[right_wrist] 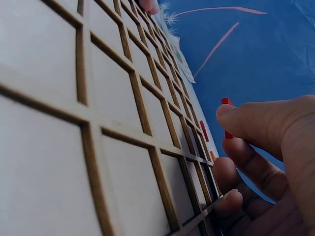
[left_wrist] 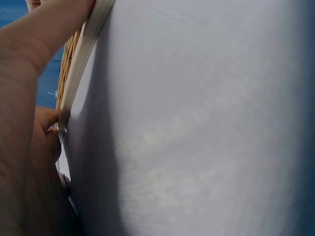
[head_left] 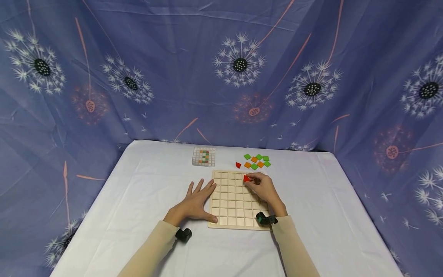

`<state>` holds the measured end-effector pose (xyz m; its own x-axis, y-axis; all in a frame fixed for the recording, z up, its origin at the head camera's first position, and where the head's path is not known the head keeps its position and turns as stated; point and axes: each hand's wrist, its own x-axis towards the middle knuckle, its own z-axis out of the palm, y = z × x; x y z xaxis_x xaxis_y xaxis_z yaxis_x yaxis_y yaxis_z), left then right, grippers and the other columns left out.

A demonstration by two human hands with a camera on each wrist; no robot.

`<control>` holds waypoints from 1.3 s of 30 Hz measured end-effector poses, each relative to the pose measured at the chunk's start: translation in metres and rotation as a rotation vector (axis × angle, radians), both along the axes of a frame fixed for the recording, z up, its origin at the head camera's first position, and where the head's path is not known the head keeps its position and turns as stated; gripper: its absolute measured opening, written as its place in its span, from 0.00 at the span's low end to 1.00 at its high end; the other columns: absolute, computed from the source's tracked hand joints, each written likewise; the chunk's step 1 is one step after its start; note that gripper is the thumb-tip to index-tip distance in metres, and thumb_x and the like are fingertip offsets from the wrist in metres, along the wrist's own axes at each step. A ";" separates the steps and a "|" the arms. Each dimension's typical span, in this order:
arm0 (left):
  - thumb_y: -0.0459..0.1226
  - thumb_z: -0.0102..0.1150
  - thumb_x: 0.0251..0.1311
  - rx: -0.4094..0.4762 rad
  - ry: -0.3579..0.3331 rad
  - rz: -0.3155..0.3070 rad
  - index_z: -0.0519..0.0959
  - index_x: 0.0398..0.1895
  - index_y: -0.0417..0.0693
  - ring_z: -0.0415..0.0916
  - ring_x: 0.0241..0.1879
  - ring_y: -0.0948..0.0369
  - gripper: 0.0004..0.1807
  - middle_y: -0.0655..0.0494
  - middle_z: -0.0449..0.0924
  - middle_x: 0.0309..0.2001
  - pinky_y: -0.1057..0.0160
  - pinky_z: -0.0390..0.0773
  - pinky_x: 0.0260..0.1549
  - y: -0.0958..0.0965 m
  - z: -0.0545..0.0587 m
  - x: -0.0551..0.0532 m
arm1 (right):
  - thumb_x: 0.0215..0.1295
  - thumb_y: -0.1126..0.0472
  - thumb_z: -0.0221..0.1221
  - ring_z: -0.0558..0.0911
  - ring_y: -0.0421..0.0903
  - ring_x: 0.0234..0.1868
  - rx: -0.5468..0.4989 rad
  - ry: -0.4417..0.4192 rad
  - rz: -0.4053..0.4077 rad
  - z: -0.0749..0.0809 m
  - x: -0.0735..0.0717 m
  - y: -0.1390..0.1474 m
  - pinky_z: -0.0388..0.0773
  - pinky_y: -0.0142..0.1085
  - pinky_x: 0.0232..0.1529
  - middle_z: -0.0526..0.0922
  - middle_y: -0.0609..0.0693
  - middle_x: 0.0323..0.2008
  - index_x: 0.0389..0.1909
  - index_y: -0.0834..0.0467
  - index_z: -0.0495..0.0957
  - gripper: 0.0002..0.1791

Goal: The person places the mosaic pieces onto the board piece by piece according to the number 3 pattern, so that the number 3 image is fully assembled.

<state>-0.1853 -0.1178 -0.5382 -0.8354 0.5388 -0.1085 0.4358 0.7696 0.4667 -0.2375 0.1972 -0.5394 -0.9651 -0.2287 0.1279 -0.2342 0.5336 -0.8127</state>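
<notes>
A pale wooden grid board (head_left: 227, 202) lies on the table, its square recesses bare where they show. My left hand (head_left: 196, 203) is spread along the board's left edge, thumb and fingertips touching the frame. Between thumb and fingers, my right hand (head_left: 262, 187) pinches a red tile (head_left: 246, 179) over the board's upper right part. In the right wrist view the red tile (right_wrist: 226, 118) stands on edge in the pinch, and the other fingers reach the board's rim. Another red piece with a curved side (head_left: 238, 165) lies just behind the board.
Several green tiles (head_left: 265, 158) and orange tiles (head_left: 260, 164) lie behind the board to the right. A pattern card (head_left: 195, 157) with a coloured grid design lies behind it to the left. White cloth (head_left: 138, 192) covers the table; a blue dandelion-print curtain (head_left: 180, 77) hangs around it.
</notes>
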 end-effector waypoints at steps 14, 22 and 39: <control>0.72 0.71 0.41 -0.001 -0.001 -0.006 0.49 0.84 0.50 0.32 0.83 0.42 0.71 0.54 0.41 0.85 0.29 0.31 0.75 -0.001 -0.001 -0.002 | 0.67 0.62 0.68 0.81 0.44 0.39 0.053 -0.004 0.018 -0.003 -0.002 0.001 0.81 0.36 0.41 0.86 0.57 0.47 0.55 0.61 0.85 0.17; 0.72 0.71 0.42 -0.001 0.009 -0.012 0.49 0.84 0.49 0.33 0.83 0.41 0.71 0.53 0.41 0.85 0.28 0.31 0.75 -0.003 0.000 -0.002 | 0.67 0.62 0.68 0.79 0.44 0.38 0.136 0.001 -0.003 -0.005 -0.002 -0.004 0.80 0.38 0.40 0.85 0.56 0.48 0.54 0.60 0.86 0.16; 0.72 0.71 0.42 0.002 0.007 -0.008 0.49 0.84 0.50 0.33 0.83 0.41 0.71 0.54 0.40 0.85 0.28 0.30 0.74 -0.003 -0.001 -0.002 | 0.64 0.63 0.71 0.79 0.42 0.34 0.151 -0.010 0.011 -0.002 -0.007 -0.003 0.78 0.35 0.36 0.86 0.53 0.40 0.46 0.61 0.89 0.12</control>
